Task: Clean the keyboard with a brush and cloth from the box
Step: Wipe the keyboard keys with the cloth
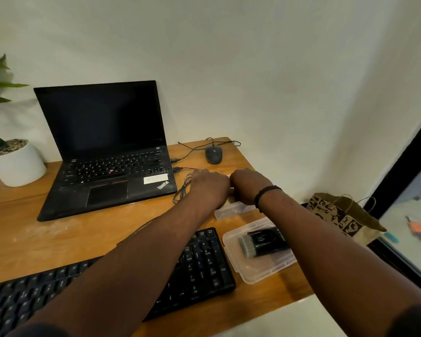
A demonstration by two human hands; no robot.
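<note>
A black external keyboard (202,268) lies along the desk's front edge, partly under my left forearm. To its right a clear plastic lid (258,271) lies flat with a black brush (263,242) on it. Behind the lid stands a small clear plastic box (231,209). My left hand (208,188) and my right hand (249,184) are side by side over the box, backs up, covering its top. Their fingers point away from the camera and are hidden, so what they hold cannot be made out. A pale sliver shows between the hands. No cloth is clearly visible.
An open black laptop (107,152) stands at the back left, with cables (181,190) trailing beside it. A grey mouse (213,154) sits behind the hands, a white plant pot (17,164) at far left. A patterned paper bag (343,215) stands off the desk's right edge near a window.
</note>
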